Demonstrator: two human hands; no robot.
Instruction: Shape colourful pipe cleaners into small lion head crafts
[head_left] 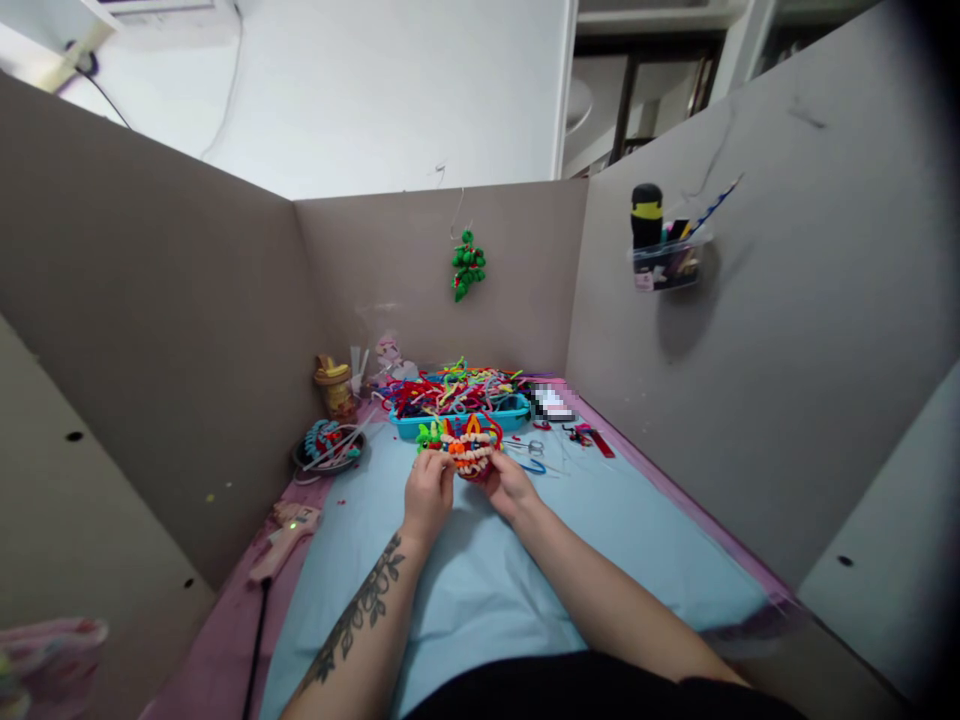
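Smooth, creased blue cloth (pixel 600 550) is lying beneath a rectangular turquoise plastic tray (pixel 410 428) of tangled, fuzzy chenille stems (pixel 450 393). Nearer, a knobbly, banded chenille figure (pixel 471 454) is sitting between the left hand (pixel 430 488) and right hand (pixel 512 485), bent fingers pinching its sides, forearms converging.

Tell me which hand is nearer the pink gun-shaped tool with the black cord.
Left. The left hand sits right of the tool, apart from it; the right hand is farther right.

No legible text or numbers, small label (pixel 644 282) on wall caddy (pixel 681 268) unreadable
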